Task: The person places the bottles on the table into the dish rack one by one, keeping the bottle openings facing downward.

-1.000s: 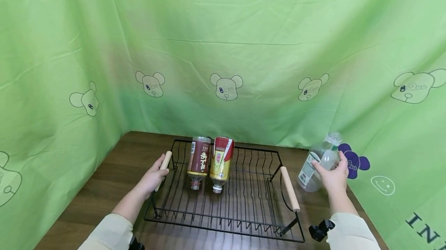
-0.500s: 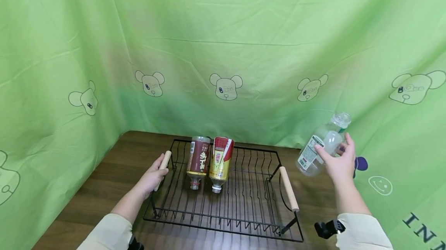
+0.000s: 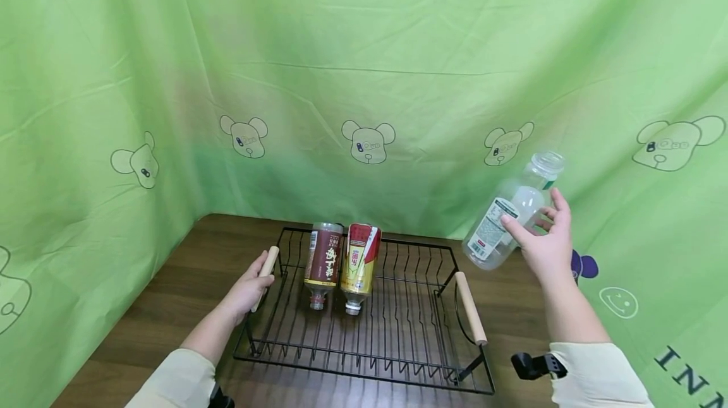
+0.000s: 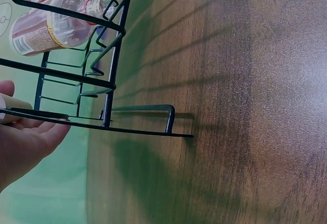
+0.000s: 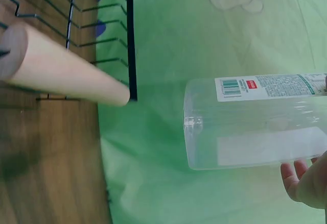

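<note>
My right hand (image 3: pixel 546 237) grips a clear plastic bottle (image 3: pixel 514 212) with a white label, tilted with its neck up to the right. In the right wrist view the base of this bottle (image 5: pixel 204 127) points toward the rack. My left hand (image 3: pixel 250 288) holds the left wooden handle (image 3: pixel 266 278) of a black wire dish rack (image 3: pixel 409 332). Two bottles lie neck toward me in the rack: one with a maroon label (image 3: pixel 325 259), and beside it a red and yellow one (image 3: pixel 361 259) with a white cap.
The rack's right wooden handle (image 3: pixel 471 308) stands below the held bottle. A dark wood table (image 3: pixel 165 307) bears the rack, and green printed cloth (image 3: pixel 364 98) hangs at the back and both sides.
My right hand has lifted the clear bottle off the table, up and then leftward toward the rack. My left hand stays on the handle; the two bottles in the rack have not moved.
</note>
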`<action>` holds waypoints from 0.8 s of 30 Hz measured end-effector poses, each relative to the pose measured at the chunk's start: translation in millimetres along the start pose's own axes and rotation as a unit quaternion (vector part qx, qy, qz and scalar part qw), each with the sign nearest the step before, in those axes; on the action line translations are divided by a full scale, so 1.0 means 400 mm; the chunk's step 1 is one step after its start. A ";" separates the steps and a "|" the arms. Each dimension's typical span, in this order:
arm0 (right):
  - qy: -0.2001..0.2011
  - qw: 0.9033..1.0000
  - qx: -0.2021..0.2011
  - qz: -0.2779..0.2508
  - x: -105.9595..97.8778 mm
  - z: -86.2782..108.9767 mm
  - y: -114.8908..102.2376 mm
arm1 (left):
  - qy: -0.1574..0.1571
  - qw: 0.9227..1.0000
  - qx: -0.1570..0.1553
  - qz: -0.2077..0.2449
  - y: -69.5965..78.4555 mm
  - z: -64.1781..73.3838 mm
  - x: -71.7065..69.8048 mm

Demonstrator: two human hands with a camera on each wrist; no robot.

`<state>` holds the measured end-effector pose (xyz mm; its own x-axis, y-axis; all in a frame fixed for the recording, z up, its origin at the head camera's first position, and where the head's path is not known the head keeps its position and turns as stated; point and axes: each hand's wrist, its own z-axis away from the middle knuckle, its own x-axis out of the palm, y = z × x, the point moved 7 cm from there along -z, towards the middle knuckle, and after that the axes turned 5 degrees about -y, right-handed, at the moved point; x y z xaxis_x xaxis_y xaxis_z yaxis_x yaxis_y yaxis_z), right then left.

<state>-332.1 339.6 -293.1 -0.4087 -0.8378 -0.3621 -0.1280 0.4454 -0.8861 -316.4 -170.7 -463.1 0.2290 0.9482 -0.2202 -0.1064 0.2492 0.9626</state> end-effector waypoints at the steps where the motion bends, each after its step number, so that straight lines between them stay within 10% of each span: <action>1: -0.007 1.000 -0.005 0.002 0.006 0.003 -0.008 | 0.000 1.000 0.000 0.000 0.000 0.000 0.000; 24: -0.136 0.987 -0.081 0.011 0.176 0.104 -0.095 | 0.000 1.000 -0.003 -0.004 0.000 0.002 -0.001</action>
<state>-318.4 250.5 -296.8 -0.1587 -0.8714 -0.4643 -0.2729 0.4906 -0.8275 -315.8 -171.4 -462.9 0.2300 0.9461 -0.2281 -0.1104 0.2583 0.9597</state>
